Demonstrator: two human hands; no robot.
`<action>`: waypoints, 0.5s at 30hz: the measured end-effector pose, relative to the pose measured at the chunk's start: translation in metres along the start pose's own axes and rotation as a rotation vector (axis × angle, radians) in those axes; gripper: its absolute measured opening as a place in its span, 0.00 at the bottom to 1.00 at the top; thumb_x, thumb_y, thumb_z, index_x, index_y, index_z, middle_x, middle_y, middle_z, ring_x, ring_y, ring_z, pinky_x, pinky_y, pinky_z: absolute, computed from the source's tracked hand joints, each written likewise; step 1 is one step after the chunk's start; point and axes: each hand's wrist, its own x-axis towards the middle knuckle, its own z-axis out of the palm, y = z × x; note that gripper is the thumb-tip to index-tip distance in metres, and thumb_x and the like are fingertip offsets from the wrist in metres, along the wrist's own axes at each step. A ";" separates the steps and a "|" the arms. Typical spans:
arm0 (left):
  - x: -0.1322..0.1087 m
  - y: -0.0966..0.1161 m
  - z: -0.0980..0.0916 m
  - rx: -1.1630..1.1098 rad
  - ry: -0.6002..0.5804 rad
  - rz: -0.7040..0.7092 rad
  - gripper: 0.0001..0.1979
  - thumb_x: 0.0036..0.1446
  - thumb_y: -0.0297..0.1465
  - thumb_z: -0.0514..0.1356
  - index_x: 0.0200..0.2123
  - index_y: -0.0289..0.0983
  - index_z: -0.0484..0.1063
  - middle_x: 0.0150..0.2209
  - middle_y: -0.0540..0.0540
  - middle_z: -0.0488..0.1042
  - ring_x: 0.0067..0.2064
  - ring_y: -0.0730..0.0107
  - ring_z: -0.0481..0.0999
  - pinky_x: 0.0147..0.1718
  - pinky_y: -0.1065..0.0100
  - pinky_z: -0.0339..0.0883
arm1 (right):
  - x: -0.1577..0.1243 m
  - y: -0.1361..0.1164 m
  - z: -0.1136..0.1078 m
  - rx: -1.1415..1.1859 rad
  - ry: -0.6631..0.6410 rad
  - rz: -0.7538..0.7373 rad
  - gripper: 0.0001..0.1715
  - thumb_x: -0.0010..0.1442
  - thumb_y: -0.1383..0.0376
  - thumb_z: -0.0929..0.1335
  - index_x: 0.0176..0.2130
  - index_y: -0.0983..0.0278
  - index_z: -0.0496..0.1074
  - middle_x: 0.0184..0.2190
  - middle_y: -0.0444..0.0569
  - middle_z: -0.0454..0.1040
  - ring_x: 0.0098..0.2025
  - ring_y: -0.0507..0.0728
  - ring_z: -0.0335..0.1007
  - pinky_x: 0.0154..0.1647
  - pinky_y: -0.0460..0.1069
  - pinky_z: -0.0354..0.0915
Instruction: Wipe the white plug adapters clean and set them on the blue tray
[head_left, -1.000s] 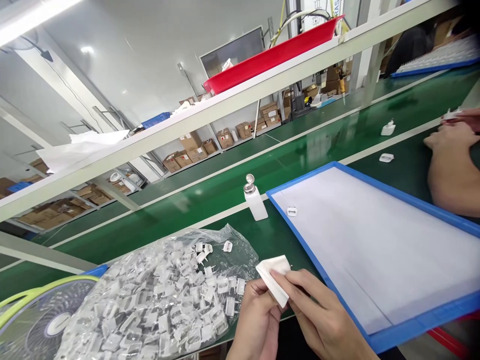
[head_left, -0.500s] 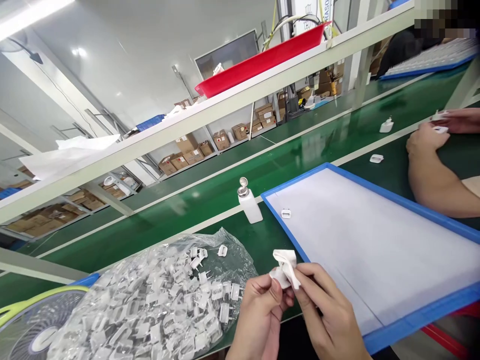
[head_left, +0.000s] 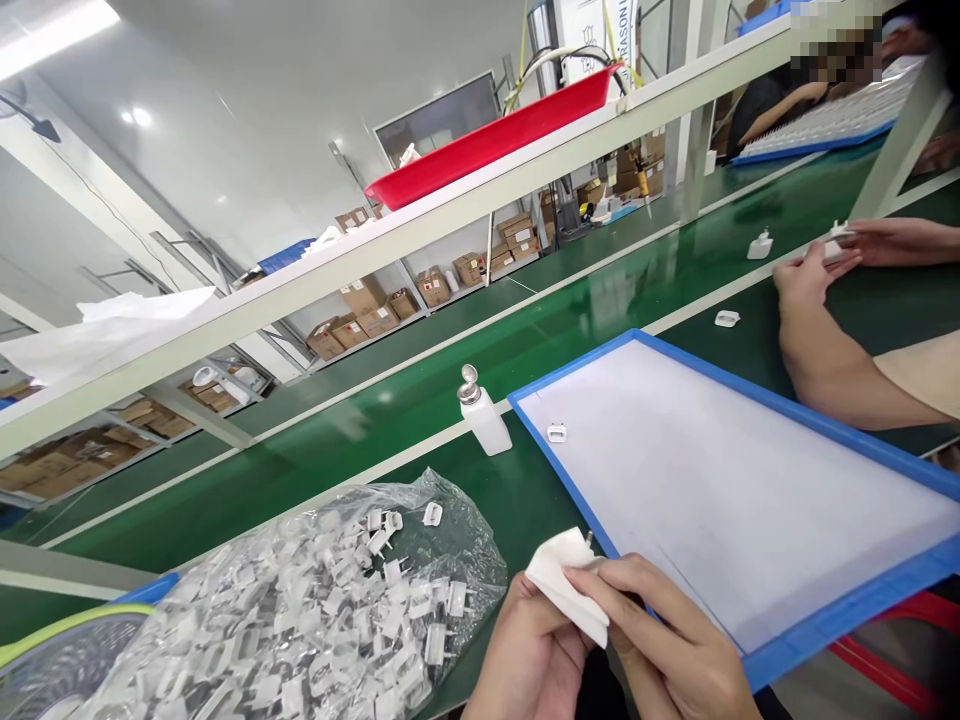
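Note:
My left hand [head_left: 529, 640] and my right hand [head_left: 667, 640] are together at the lower middle. A folded white cloth [head_left: 564, 588] is pinched under my right thumb and fingers and lies over my left fingertips. A metal pin sticks out beside the cloth; the white plug housing [head_left: 590, 542] it belongs to is mostly hidden between my hands, with my left fingers closed around it. To the left, a clear plastic bag [head_left: 476, 545] holds many white plug housings [head_left: 300, 610]. One white housing [head_left: 556, 433] lies on the blue-rimmed white tray [head_left: 720, 460] to the right.
A white pump bottle [head_left: 487, 425] with its metal lid raised stands behind the bag. A green-rimmed fan [head_left: 75, 650] is at lower left. On the right, a co-worker's hands [head_left: 817, 260] hold a white plug part. A shelf beam with a red tray [head_left: 495, 135] crosses above the green bench.
The cloth has been turned and spread flatter across my fingers, and a metal pin now shows beside it. The view has shifted slightly. The co-worker's hands have changed their hold on the part.

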 end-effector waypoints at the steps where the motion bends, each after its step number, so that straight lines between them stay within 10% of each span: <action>1: 0.000 -0.001 -0.001 -0.015 0.010 -0.011 0.12 0.38 0.16 0.72 0.28 0.31 0.79 0.33 0.41 0.82 0.38 0.62 0.81 0.41 0.67 0.73 | -0.001 0.000 0.000 -0.005 0.025 0.013 0.28 0.68 0.79 0.61 0.62 0.62 0.69 0.48 0.54 0.71 0.47 0.56 0.73 0.46 0.48 0.73; 11: 0.001 0.003 -0.005 -0.015 -0.091 -0.034 0.11 0.49 0.26 0.75 0.33 0.25 0.81 0.37 0.36 0.81 0.33 0.74 0.77 0.35 0.75 0.73 | 0.002 -0.007 -0.009 -0.588 0.509 0.236 0.04 0.67 0.72 0.69 0.41 0.64 0.74 0.36 0.50 0.72 0.35 0.54 0.70 0.37 0.47 0.65; 15: 0.002 0.000 -0.007 -0.037 -0.046 -0.027 0.08 0.48 0.24 0.74 0.30 0.28 0.81 0.34 0.38 0.81 0.35 0.69 0.79 0.38 0.71 0.74 | 0.002 -0.008 -0.009 -0.271 0.181 0.019 0.13 0.67 0.76 0.64 0.48 0.64 0.72 0.44 0.55 0.70 0.44 0.57 0.72 0.43 0.48 0.68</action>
